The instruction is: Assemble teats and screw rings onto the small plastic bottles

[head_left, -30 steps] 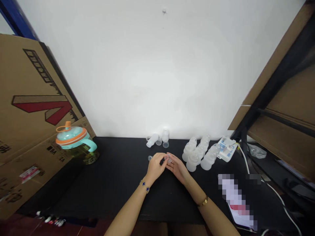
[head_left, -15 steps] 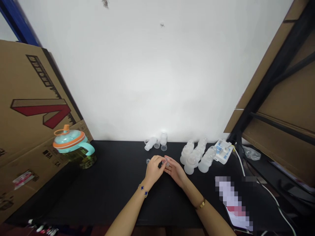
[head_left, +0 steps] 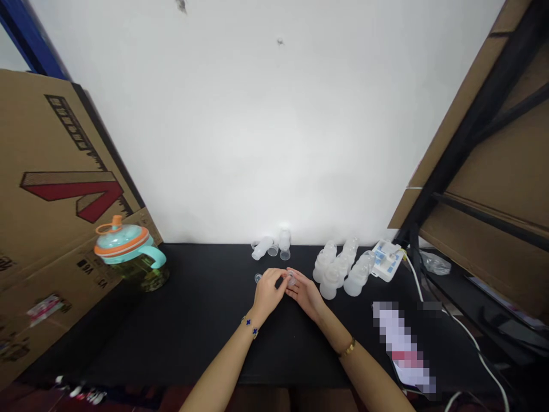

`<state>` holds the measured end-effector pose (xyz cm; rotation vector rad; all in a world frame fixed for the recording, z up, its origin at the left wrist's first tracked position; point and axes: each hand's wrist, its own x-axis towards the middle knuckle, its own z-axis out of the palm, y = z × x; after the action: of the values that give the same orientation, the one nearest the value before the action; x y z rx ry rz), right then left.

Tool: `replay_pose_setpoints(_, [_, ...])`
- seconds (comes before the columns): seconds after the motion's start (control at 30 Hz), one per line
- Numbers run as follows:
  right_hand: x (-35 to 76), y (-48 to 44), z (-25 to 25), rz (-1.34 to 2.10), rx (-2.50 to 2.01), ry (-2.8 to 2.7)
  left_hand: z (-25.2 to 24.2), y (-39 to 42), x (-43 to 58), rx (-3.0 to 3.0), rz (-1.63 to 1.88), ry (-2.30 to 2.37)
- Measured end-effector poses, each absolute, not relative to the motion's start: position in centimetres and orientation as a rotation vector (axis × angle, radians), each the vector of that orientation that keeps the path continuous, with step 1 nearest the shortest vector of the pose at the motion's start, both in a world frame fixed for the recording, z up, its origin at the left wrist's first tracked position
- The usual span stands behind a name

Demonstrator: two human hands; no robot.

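Note:
A small clear round plastic piece (head_left: 291, 278) is held between my two hands above the black table. My left hand (head_left: 268, 290) pinches at it with thumb and fingertips, while my right hand (head_left: 305, 294) cups it from the right, fingers curled. My fingers cover much of the piece. Another clear round plastic part (head_left: 258, 278) lies on the table just left of my left hand. Several translucent white bottles with clear tops (head_left: 329, 283) stand grouped to the right of my right hand. Near the wall are a few loose translucent bottles (head_left: 262, 248) and clear caps (head_left: 285, 254).
A teal-and-orange lidded jug (head_left: 128, 252) of dark liquid stands at left, by a large cardboard box (head_left: 38, 229). At right are a white-and-blue box (head_left: 386, 260), a white cable (head_left: 467, 337), a blurred-out phone (head_left: 405, 355) and a black metal frame (head_left: 454, 154).
Both hands stay together on the clear piece, with only slight finger movement. The whole view has shifted slightly; objects on the table keep their places.

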<state>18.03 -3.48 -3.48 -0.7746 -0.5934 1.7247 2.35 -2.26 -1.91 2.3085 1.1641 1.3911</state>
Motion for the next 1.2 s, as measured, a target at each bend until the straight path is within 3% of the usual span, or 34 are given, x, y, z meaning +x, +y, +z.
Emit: replay_pose_setpoints(1.2, [17.94, -3.35, -3.52, 1.709, -0.749, -0.578, -2.12, -2.34, 2.21, 2.47, 1.325, 1.084])
